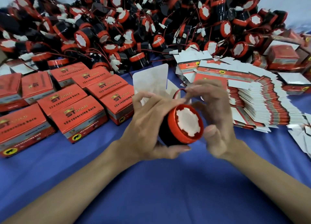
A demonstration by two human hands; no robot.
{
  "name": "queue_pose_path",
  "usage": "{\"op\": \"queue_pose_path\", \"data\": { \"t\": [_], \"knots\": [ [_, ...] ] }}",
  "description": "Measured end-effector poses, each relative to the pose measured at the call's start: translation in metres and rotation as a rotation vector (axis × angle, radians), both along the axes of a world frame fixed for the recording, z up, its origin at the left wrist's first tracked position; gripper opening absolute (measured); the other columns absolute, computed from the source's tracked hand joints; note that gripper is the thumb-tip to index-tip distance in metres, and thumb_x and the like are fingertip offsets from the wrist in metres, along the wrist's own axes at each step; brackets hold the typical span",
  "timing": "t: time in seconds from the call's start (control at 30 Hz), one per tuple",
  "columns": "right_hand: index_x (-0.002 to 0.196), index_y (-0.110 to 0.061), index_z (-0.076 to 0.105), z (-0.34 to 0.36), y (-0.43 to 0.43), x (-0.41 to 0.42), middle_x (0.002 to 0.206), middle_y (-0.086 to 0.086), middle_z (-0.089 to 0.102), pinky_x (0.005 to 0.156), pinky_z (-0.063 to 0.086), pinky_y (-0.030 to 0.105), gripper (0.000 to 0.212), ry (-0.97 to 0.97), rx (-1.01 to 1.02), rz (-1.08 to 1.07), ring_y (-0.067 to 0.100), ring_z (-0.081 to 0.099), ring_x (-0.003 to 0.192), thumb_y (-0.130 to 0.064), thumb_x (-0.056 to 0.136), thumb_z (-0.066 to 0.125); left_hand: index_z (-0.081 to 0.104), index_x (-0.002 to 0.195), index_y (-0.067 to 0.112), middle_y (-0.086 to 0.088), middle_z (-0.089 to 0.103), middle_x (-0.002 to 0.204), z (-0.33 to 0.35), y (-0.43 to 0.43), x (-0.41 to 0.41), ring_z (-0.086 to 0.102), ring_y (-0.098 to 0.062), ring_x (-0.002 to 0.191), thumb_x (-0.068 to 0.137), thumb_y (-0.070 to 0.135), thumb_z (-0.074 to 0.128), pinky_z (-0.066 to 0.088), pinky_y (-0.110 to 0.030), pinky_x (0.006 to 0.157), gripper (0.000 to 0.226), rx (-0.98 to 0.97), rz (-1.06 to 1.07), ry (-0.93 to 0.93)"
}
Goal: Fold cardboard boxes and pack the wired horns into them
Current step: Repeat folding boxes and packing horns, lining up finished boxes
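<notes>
Now the left hand curls its fingers round the horn above the blue worktop; the right hand pinches its red wire. The boxes on the left read "ST 12v reversing horn". The flat blanks lie to the right, with the horn pile behind.

Folded red boxes: "ST", "12V reversing horn" (smaller print blurred); black animal emblem on yellow circle.

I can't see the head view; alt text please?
The left hand grips a black horn with a red rim while the blurred right hand appears to pinch its red wire, above a blue cloth. Closed red boxes sit on the left, flat cartons fan out on the right, and a heap of loose horns fills the back.
</notes>
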State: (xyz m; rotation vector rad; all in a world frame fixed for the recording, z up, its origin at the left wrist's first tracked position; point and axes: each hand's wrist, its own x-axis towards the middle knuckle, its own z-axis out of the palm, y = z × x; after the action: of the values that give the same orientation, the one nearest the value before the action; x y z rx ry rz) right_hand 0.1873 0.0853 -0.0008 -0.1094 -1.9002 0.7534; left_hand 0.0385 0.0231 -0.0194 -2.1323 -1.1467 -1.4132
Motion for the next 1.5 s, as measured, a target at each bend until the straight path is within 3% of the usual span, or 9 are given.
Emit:
{"op": "queue_pose_path", "data": {
  "t": [0.1, 0.27, 0.57, 0.73, 0.83, 0.97, 1.13, 1.4, 1.5],
  "knots": [
    [0.126, -0.001, 0.050, 0.002, 0.006, 0.006, 0.129, 0.010, 0.052, 0.099, 0.038, 0.043, 0.075, -0.276, 0.093, -0.079, 0.024, 0.050, 0.120, -0.060, 0.098, 0.015, 0.048, 0.114, 0.005, -0.008, 0.062, 0.104, -0.004, 0.003, 0.001, 0.055, -0.017, 0.104, 0.091, 0.068, 0.042, 0.036, -0.033, 0.103, 0.067, -0.002, -0.156, -0.078],
    [0.118, -0.001, 0.063, 0.013, 0.005, 0.011, 0.104, 0.012, 0.068, 0.085, 0.040, 0.045, 0.087, -0.336, 0.305, -0.346, 0.024, 0.061, 0.097, -0.059, 0.098, 0.001, 0.045, 0.123, 0.021, 0.009, 0.052, 0.123, -0.002, 0.002, 0.006, 0.052, -0.021, 0.107, 0.088, 0.063, 0.055, 0.046, -0.050, 0.091, 0.056, 0.050, -0.236, -0.248],
    [0.134, -0.006, 0.038, 0.004, -0.019, -0.003, 0.130, -0.010, 0.047, 0.098, 0.041, 0.014, 0.075, -0.249, 0.023, -0.178, -0.004, 0.048, 0.121, -0.059, 0.084, 0.057, 0.037, 0.123, 0.030, -0.004, 0.036, 0.107, -0.007, 0.008, 0.003, 0.042, -0.024, 0.102, 0.085, 0.045, 0.070, 0.046, -0.047, 0.080, 0.053, 0.179, 0.150, -0.277],
    [0.130, -0.015, 0.048, 0.009, -0.021, -0.003, 0.114, -0.029, 0.048, 0.082, 0.044, 0.003, 0.065, -0.297, -0.033, -0.292, -0.023, 0.049, 0.102, -0.047, 0.076, 0.063, 0.046, 0.119, 0.013, -0.003, 0.031, 0.109, -0.007, 0.009, 0.002, 0.038, -0.007, 0.115, 0.089, 0.043, 0.061, 0.035, -0.015, 0.096, 0.044, 0.103, 0.078, -0.255],
    [0.122, -0.006, 0.056, 0.013, -0.012, 0.001, 0.100, -0.020, 0.059, 0.072, 0.044, 0.005, 0.057, -0.253, -0.071, -0.293, -0.015, 0.057, 0.087, -0.040, 0.078, 0.052, 0.040, 0.123, 0.007, 0.003, 0.029, 0.118, -0.001, 0.007, 0.001, 0.033, -0.011, 0.121, 0.085, 0.053, 0.058, 0.032, -0.023, 0.102, 0.062, 0.011, 0.009, -0.296],
    [0.112, 0.002, 0.059, 0.014, -0.004, 0.008, 0.088, 0.013, 0.066, 0.060, 0.046, 0.033, 0.051, -0.196, -0.110, -0.218, 0.026, 0.060, 0.071, -0.032, 0.082, 0.037, 0.035, 0.133, 0.006, 0.002, 0.043, 0.125, -0.002, 0.001, -0.001, 0.051, -0.037, 0.114, 0.085, 0.058, 0.056, 0.042, -0.058, 0.094, 0.073, -0.147, -0.052, -0.271],
    [0.124, -0.008, 0.051, 0.011, -0.002, 0.004, 0.116, 0.010, 0.053, 0.093, 0.040, 0.020, 0.050, -0.394, -0.105, -0.179, 0.012, 0.052, 0.109, -0.039, 0.086, 0.043, 0.044, 0.115, 0.009, 0.005, 0.056, 0.111, -0.001, -0.001, 0.001, 0.051, -0.011, 0.114, 0.084, 0.040, 0.064, 0.041, -0.062, 0.081, 0.048, -0.003, -0.013, -0.261],
    [0.136, -0.027, 0.036, 0.015, -0.001, 0.008, 0.122, -0.008, 0.054, 0.092, 0.046, 0.022, 0.065, -0.454, -0.172, -0.183, 0.004, 0.055, 0.111, -0.053, 0.081, 0.058, 0.045, 0.112, 0.011, 0.007, 0.055, 0.110, -0.002, 0.003, 0.001, 0.042, 0.001, 0.115, 0.089, 0.041, 0.064, 0.041, -0.065, 0.077, 0.043, 0.054, 0.071, -0.242],
    [0.133, -0.025, 0.041, 0.019, 0.001, 0.009, 0.119, -0.011, 0.056, 0.091, 0.047, 0.023, 0.066, -0.418, -0.147, -0.242, 0.007, 0.057, 0.108, -0.045, 0.077, 0.069, 0.045, 0.119, 0.013, 0.004, 0.047, 0.122, -0.002, 0.008, -0.007, 0.035, 0.004, 0.123, 0.080, 0.054, 0.069, 0.036, -0.055, 0.094, 0.061, -0.009, 0.197, -0.234]
  ]
}}
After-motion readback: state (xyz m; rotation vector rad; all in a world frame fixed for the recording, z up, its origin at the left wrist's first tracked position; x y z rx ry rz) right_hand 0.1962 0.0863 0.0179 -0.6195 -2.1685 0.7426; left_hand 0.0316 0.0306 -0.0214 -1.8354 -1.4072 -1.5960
